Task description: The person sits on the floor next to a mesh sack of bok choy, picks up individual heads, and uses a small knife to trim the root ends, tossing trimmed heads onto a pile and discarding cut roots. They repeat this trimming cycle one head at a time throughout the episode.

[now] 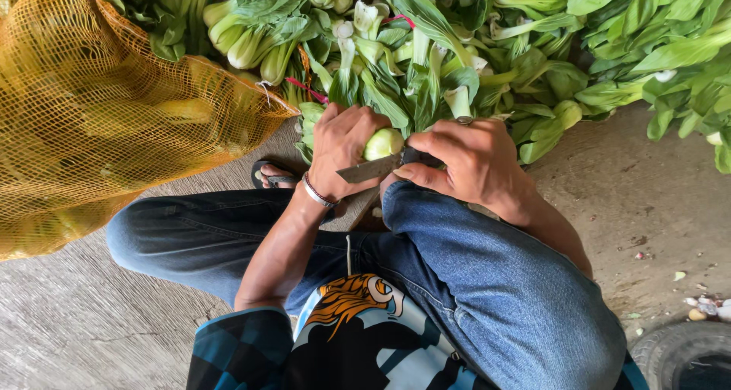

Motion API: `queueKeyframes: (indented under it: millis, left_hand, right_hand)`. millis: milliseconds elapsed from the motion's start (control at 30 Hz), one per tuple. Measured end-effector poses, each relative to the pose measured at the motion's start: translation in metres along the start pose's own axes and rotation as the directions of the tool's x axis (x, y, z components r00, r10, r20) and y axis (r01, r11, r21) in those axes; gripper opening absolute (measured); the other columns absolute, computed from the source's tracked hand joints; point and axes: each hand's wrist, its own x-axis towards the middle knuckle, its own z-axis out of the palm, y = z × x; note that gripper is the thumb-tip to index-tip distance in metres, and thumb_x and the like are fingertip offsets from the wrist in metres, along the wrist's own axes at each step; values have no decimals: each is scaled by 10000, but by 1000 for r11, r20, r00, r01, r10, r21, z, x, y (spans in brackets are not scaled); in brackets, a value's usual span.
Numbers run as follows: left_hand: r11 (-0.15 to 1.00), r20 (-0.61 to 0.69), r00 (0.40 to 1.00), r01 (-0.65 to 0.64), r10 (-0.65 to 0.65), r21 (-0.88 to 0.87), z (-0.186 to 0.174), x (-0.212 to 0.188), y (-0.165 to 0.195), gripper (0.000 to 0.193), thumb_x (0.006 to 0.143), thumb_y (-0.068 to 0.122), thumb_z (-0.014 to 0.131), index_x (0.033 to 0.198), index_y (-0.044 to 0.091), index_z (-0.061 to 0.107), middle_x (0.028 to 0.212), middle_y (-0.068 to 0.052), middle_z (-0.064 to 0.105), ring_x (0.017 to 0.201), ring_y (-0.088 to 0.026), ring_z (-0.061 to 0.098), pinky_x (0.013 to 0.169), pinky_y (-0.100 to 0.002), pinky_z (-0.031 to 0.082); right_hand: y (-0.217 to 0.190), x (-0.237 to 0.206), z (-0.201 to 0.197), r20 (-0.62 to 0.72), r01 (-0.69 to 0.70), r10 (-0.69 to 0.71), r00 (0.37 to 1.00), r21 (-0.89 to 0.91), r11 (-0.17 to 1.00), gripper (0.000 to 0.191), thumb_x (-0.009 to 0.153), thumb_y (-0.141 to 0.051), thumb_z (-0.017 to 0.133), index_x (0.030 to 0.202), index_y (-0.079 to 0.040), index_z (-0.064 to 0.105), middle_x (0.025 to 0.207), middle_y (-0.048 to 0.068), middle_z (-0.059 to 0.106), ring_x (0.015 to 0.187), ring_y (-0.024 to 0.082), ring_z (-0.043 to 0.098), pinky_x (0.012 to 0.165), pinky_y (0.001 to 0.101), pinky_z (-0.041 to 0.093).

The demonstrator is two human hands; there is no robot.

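mesh sack (84, 123): yellow-orange netting, bulging, far left on the ground
heap of greens (579, 47): leafy, pale-stemmed bunches piled across the far side
sandal (272, 175): dark strap, near the sack's right edge
concrete floor (647, 199): grey, with scattered scraps at right
tyre (681, 356): black, near right corner

A pale green, round-based head of bok choy (383, 142) is sitting base-down toward the person's lap, its broad green leaves fanning up and away into the heap behind it. The bulbous white-green stem end is showing, smooth and glossy. A short knife with a flat grey metal blade (371, 168) is lying almost level, tip pointing left, its edge pressing right against the underside of that stem end.
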Motion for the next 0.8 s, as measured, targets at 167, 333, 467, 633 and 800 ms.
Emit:
queueKeyframes:
  millis: [167,333,467,633,800]
  left_hand:
    - [999,-39,999,30,-31,-29,-5,-4,9,396,827,256,851,1081,122,576,904,-49,611,812,-251,607,774,-415,399]
    - [993,-1,997,71,-71,-89,-9,-5,4,525,733,253,817,1147,60,558,1008,-122,650,889,-322,619,802,-437,435]
    - [976,106,978,192,-181,-103,8,-12,0,644,784,285,841,1271,10,521,1071,-171,672,951,-384,628,842,-472,480]
    - [968,329,925,233,-191,-92,43,-24,-12,814,732,338,841,1407,130,436,1306,-238,645,1148,-382,656,964,-433,517]
    - [964,564,792,264,-233,27,39,-49,-56,1219,574,488,949,1488,-11,315,1398,-289,540,1301,-474,517,1067,-566,397]
  right_hand:
    - [40,-15,9,-122,-163,166,979,31,986,376,1044,-413,724,1043,-38,714,844,91,710,717,219,705,609,323,528]
    - [56,-26,17,-100,-372,404,909,244,896,429,1086,-462,666,1139,-38,700,824,73,691,685,168,693,616,297,492]
    - [32,-14,27,66,-273,272,960,438,856,629,898,-483,733,1296,-19,581,808,65,697,644,150,644,565,299,472]
    - [23,-19,51,159,-346,307,938,394,852,422,934,-396,773,1167,-65,656,907,85,756,745,160,733,624,335,570]
    - [71,-35,91,623,-618,426,657,121,777,361,918,-410,724,1107,-104,710,819,85,749,608,231,659,546,384,509]
